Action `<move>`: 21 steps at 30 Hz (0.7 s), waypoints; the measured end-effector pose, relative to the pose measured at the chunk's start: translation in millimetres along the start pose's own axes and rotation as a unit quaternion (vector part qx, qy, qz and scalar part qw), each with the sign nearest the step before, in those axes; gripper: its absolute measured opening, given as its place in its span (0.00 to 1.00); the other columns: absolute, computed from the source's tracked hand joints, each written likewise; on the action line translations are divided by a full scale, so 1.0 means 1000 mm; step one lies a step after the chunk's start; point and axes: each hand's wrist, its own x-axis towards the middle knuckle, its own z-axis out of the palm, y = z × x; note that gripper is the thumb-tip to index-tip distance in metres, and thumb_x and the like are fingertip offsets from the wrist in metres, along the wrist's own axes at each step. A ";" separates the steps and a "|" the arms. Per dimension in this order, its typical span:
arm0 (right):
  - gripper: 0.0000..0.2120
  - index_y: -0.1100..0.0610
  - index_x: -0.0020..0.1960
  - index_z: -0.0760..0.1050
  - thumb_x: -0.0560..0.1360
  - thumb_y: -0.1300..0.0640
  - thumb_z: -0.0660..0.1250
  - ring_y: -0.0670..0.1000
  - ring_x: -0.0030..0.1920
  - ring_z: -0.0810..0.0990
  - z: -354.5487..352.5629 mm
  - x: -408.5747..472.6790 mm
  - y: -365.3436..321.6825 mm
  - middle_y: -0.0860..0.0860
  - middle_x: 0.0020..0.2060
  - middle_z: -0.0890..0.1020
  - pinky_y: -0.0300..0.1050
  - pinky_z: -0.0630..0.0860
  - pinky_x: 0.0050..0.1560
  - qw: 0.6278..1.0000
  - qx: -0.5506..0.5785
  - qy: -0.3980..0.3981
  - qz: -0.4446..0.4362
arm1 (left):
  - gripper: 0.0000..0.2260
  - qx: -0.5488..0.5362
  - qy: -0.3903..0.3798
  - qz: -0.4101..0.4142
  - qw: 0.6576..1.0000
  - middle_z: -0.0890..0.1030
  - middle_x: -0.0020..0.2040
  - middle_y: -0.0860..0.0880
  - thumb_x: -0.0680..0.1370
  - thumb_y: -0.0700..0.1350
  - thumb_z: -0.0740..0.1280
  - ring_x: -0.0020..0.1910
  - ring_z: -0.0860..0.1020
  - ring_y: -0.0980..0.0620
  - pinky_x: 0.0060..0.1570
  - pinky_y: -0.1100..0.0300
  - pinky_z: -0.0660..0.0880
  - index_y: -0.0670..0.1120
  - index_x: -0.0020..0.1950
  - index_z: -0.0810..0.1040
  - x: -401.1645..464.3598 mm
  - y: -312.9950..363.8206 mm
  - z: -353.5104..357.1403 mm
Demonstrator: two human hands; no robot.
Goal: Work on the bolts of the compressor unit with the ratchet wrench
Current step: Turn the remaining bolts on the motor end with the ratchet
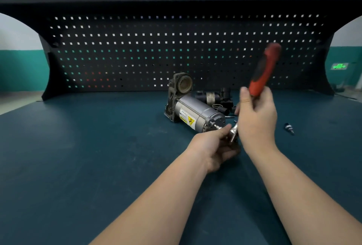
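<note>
Teal matting covers the workbench [78, 156], backed by a black perforated pegboard [137, 48] across the upper frame. At centre lies the grey cylindrical compressor unit [195, 113] with a yellow warning label, its dark cast bracket end toward the upper left and its bolted end cap facing lower right. Just below that cap, the left hand [213, 146] curls its fingers round the chrome head of the ratchet wrench [234, 132], where a thin extension meets a bolt [212, 124]. Behind the unit sit small black parts [215, 96]. Right of centre, the right hand [256, 115] grips the wrench's red-and-black handle, which angles up toward the upper right, blurred. Farther right a small metal socket bit [289, 127] lies alone on the mat.
</note>
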 end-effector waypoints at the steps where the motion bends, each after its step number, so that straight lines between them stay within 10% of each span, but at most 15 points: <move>1: 0.07 0.50 0.45 0.68 0.78 0.48 0.61 0.46 0.30 0.72 0.000 -0.004 -0.005 0.42 0.28 0.75 0.40 0.68 0.35 0.995 -0.037 -0.040 -0.084 | 0.05 0.000 -0.009 -0.001 1.000 0.80 0.34 0.45 0.78 0.40 0.65 0.29 0.80 0.50 0.29 0.59 0.80 0.39 0.46 0.77 -0.001 0.000 0.000; 5: 0.11 0.53 0.48 0.70 0.77 0.46 0.59 0.46 0.32 0.71 0.004 -0.009 -0.007 0.38 0.28 0.74 0.42 0.65 0.35 0.981 -0.089 -0.053 -0.165 | 0.07 -0.015 -0.013 -0.003 1.000 0.80 0.32 0.46 0.79 0.37 0.61 0.28 0.80 0.51 0.30 0.60 0.80 0.40 0.42 0.77 0.000 0.000 -0.001; 8: 0.10 0.50 0.42 0.67 0.79 0.47 0.59 0.46 0.28 0.73 0.001 0.006 0.014 0.45 0.30 0.75 0.44 0.68 0.34 0.993 -0.028 0.060 0.097 | 0.03 -0.021 0.004 -0.012 1.000 0.80 0.36 0.45 0.79 0.40 0.63 0.33 0.79 0.50 0.38 0.56 0.79 0.41 0.48 0.76 0.001 -0.001 0.001; 12: 0.11 0.53 0.42 0.68 0.81 0.50 0.60 0.46 0.25 0.70 -0.006 0.015 0.028 0.50 0.30 0.75 0.40 0.62 0.25 0.876 0.096 0.112 0.460 | 0.05 -0.013 0.010 -0.020 1.000 0.80 0.38 0.45 0.78 0.38 0.64 0.37 0.78 0.50 0.40 0.55 0.77 0.41 0.53 0.77 0.003 0.001 -0.002; 16: 0.10 0.50 0.41 0.68 0.79 0.46 0.60 0.46 0.29 0.76 -0.002 0.006 0.009 0.48 0.30 0.77 0.43 0.69 0.33 0.996 -0.044 0.025 0.073 | 0.04 -0.010 0.014 -0.004 1.000 0.79 0.40 0.44 0.78 0.40 0.65 0.36 0.78 0.49 0.33 0.59 0.80 0.41 0.50 0.77 0.005 0.001 0.000; 21: 0.06 0.44 0.45 0.67 0.76 0.44 0.61 0.44 0.31 0.74 0.002 -0.009 -0.012 0.41 0.28 0.76 0.41 0.68 0.34 0.984 -0.067 -0.090 -0.137 | 0.05 -0.026 -0.001 0.018 1.000 0.79 0.37 0.45 0.78 0.37 0.63 0.35 0.77 0.50 0.28 0.63 0.79 0.40 0.43 0.78 0.003 0.001 0.000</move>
